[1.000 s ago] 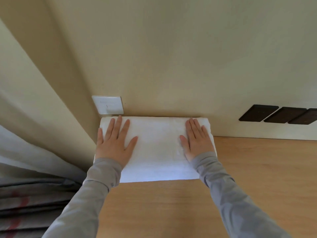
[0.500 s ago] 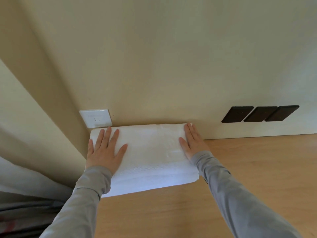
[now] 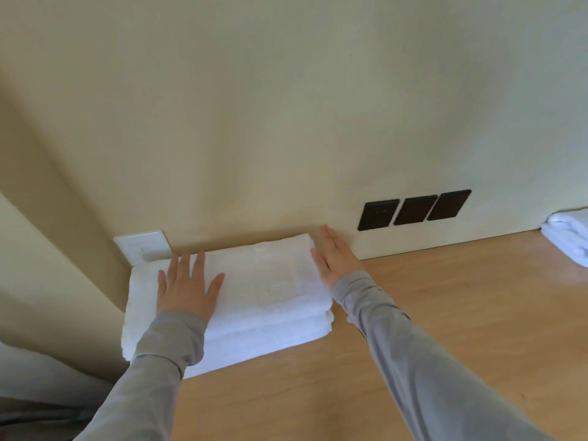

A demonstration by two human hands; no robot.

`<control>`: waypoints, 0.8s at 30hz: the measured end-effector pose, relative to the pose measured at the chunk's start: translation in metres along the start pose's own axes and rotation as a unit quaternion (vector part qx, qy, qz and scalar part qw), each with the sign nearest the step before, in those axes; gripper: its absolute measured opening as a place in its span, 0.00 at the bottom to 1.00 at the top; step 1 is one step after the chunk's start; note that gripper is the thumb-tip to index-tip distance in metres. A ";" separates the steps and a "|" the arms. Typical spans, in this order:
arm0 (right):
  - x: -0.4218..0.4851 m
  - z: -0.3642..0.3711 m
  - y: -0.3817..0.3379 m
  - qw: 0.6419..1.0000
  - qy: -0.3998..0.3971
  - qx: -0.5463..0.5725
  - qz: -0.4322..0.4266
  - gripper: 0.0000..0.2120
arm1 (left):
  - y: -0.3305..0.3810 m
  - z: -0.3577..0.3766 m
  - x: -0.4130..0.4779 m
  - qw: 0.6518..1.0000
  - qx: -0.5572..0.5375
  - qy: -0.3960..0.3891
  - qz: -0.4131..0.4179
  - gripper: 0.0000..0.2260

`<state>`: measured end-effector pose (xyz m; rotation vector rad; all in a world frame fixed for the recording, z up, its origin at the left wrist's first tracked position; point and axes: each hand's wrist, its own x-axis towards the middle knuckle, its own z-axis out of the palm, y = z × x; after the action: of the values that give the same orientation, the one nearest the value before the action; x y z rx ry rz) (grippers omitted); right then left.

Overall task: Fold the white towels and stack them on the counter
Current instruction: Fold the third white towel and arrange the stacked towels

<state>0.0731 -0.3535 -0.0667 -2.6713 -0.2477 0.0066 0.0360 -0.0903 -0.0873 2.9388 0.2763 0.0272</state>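
Note:
A stack of folded white towels (image 3: 261, 300) lies on the wooden counter (image 3: 461, 313), pushed into the left corner against the wall. My left hand (image 3: 187, 284) rests flat on top of the stack near its left end, fingers spread. Flat and upright, my right hand (image 3: 334, 259) presses against the stack's right end, fingers together and pointing at the wall. Neither hand grips anything. Another folded white towel (image 3: 569, 240) sits at the far right edge of the counter, partly cut off.
A white wall plate (image 3: 143, 246) sits just behind the stack's left end. Three dark wall plates (image 3: 413, 210) are set low on the wall to the right. A curtain edge hangs at the lower left. Bare wooden counter stretches right of the stack.
My right hand has slid off the top of the towel to its right end. The left hand stays flat on top. The view has swung, bringing the far right towel into sight.

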 end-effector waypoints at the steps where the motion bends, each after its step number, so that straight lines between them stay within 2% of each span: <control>1: -0.005 -0.009 0.003 1.000 0.009 0.005 0.001 0.26 | 0.015 -0.004 -0.003 1.000 0.009 0.006 0.020 0.29; 6: -0.033 -0.063 0.034 0.998 0.059 -0.028 0.003 0.25 | 0.100 -0.026 -0.023 0.995 0.035 0.020 0.089 0.27; 13: -0.087 -0.152 0.102 0.991 0.127 -0.038 0.024 0.25 | 0.231 -0.053 -0.064 0.986 0.001 0.053 0.156 0.26; 24: -0.214 -0.293 0.254 0.970 0.203 -0.097 0.091 0.25 | 0.471 -0.067 -0.155 0.951 -0.008 0.100 0.291 0.25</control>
<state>-0.0801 -0.7442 0.0763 -2.8003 0.1340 -0.5259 -0.0322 -0.5614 0.0676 2.8866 -0.5679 0.4072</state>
